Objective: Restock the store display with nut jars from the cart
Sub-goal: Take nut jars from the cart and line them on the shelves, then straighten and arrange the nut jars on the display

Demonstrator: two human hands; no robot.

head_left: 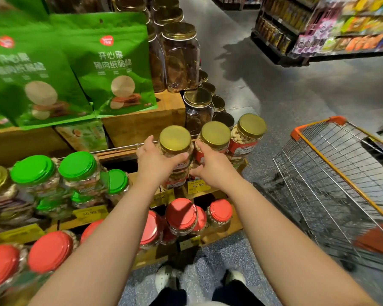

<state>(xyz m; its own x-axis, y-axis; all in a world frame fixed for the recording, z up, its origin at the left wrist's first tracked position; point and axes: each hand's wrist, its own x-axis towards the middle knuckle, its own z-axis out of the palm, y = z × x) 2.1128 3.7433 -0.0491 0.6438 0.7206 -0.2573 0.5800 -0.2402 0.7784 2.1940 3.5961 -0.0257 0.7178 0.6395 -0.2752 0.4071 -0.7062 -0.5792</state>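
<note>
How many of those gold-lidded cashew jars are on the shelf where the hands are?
3 in the top row: the left cashew jar held by the left hand, the middle jar touched by the right hand, the right jar at the end. More sit partly hidden beneath.

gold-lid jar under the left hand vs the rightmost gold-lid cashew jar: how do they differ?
The left hand grips the held jar, with the right hand beside it; the end jar stands untouched. The held jar's label is mostly hidden by fingers; the end jar's red label shows. The held jar sits leftmost of three, the end jar at the shelf's corner nearest the cart. Both have gold lids and pale nuts.
</note>
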